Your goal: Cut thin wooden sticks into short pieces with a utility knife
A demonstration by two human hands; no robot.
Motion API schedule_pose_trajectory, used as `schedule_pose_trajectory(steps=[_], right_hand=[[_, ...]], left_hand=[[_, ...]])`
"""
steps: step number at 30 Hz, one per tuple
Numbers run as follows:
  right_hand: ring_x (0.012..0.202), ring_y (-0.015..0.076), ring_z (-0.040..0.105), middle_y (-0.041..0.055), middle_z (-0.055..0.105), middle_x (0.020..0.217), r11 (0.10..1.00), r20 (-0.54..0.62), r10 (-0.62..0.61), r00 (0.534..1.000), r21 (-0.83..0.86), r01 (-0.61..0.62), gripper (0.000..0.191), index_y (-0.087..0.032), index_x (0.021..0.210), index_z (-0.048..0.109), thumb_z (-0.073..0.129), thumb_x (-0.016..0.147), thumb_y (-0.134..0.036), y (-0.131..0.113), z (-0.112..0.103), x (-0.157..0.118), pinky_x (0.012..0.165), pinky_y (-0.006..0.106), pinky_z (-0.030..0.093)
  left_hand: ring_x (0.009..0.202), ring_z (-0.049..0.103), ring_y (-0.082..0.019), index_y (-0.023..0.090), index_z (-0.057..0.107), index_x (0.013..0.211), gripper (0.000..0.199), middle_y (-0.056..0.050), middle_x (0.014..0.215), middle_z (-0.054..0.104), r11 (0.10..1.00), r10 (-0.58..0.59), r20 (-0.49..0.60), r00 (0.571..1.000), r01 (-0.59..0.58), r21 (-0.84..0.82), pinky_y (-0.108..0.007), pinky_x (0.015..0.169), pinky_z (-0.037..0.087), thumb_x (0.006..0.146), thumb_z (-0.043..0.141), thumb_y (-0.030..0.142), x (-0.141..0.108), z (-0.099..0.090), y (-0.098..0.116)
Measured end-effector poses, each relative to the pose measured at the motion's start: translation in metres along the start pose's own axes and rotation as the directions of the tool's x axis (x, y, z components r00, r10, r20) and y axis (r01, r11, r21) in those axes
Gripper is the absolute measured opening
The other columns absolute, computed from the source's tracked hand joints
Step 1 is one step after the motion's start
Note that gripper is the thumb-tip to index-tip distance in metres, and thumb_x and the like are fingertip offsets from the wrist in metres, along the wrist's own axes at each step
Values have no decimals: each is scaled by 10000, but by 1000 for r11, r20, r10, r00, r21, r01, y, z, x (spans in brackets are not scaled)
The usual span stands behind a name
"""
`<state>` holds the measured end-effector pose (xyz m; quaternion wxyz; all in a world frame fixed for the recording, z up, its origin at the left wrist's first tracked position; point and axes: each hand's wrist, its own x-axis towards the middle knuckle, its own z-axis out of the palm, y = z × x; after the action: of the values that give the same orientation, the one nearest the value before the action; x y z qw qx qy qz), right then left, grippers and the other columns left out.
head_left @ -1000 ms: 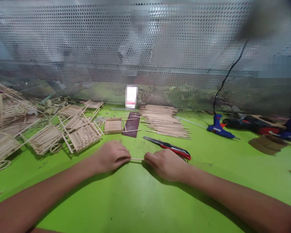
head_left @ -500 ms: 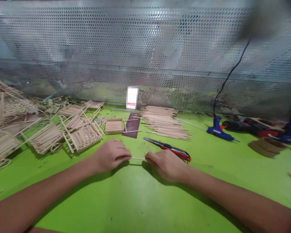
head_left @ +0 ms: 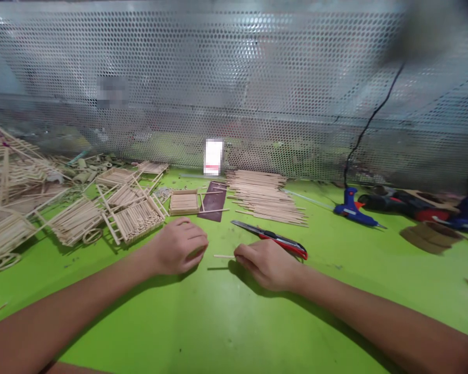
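Nearside of the utility knife [head_left: 272,236], the fingers of the right hand [head_left: 268,265] pinch a thin stick [head_left: 223,256], which a slackened grip could drop; the left hand [head_left: 179,246] is curled, whether closed I cannot tell.

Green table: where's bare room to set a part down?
Largest patch: green table between left forearm and right forearm, bar specks. Another: between utility knife and brown roll, a few specks. Crowded: left side, stick frames; behind the knife, a stick pile.
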<state>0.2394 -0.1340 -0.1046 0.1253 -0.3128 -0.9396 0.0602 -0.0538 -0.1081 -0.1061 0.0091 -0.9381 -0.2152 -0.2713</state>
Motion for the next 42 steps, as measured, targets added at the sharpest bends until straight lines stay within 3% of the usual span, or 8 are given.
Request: schedule_pose_trajectory(steps=[2,9,17,25,32,42], right_hand=[[553,137,462,16,615,685,1000,15,2,1000,13,-2,338,-181,917,574,336,1119,-309,0,-1,1,578,294,278],[553,136,455,19,612,691,999,34,-1,999,33,0,374,-180,920,582,319,1128,-346,1,-1,1,579,293,285],[541,133,452,17,604,680,997,36,2,999,72,-5,393,-174,923,592,309,1127,-356,1,-1,2,571,287,280],[547,135,458,15,612,686,998,61,10,998,53,-14,347,-175,935,596,342,1110,-334,0,-4,2,571,295,284],[560,140,486,24,634,705,998,88,31,996,52,-35,356,-173,942,607,339,1107,-339,-1,-7,3,578,293,303],[581,137,520,21,656,726,998,69,-8,998,68,3,318,-177,947,634,383,1098,-303,1,-5,2,599,289,330]], left_hand=[[833,715,-193,170,733,999,130,-46,974,803,997,38,19,999,-39,66,-400,875,547,934,620,174,-1,1,-3],[831,701,-212,200,699,1000,139,-54,974,785,989,-6,65,998,-4,151,-433,892,552,889,619,177,0,-7,-9],[986,709,-292,225,698,977,138,-83,1104,772,951,-162,18,987,151,271,-606,1045,492,874,616,183,-2,-27,-26],[920,697,-265,213,713,988,170,-58,1008,776,920,-189,-86,978,207,332,-536,994,501,922,558,232,-2,-50,-32],[743,622,-229,210,647,766,221,-48,777,713,836,-267,-109,957,287,468,-480,910,500,923,505,275,-3,-76,-37],[753,668,-265,202,671,703,406,-97,764,746,706,-396,-32,917,327,628,-489,907,479,995,406,299,-10,-83,-55]])
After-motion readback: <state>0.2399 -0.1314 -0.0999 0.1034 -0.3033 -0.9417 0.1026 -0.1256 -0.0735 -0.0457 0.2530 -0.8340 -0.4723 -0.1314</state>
